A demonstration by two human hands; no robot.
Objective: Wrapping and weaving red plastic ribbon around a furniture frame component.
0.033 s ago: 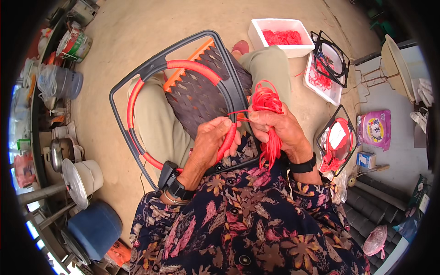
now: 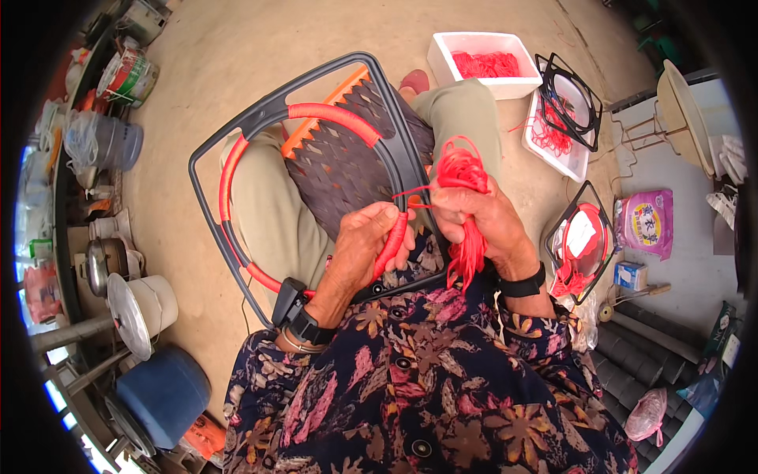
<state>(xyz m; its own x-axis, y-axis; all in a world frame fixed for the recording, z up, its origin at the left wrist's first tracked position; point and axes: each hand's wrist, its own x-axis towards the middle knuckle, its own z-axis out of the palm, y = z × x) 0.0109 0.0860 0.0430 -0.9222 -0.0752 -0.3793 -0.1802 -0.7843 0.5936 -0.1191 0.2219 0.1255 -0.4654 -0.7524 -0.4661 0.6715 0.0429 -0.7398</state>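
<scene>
A black frame (image 2: 275, 109) with a round inner ring lies tilted across my lap. Red cord wraps parts of that ring, such as the stretch at its top (image 2: 335, 117); bare black shows between. My left hand (image 2: 362, 241) is closed around the ring's right side, thumb and fingertips pinching where the wrapping ends. To its right, my right hand (image 2: 496, 225) grips a bundle of red cord (image 2: 469, 257), whose loops stick out above and below the fist. A short strand runs taut from the right fingers to the ring.
A white foam box (image 2: 505, 87) of red cord stands ahead. Beside it another white box (image 2: 579, 164) has black frames (image 2: 591, 110) on it. Another frame (image 2: 596, 276) with red cord leans at right. Pots and a blue barrel (image 2: 164, 395) line the left; dark woven material (image 2: 339, 178) lies beyond the ring.
My right hand and the cord bundle have shifted very slightly, the fingers curling tighter around it. The left hand and the frame look the same.
</scene>
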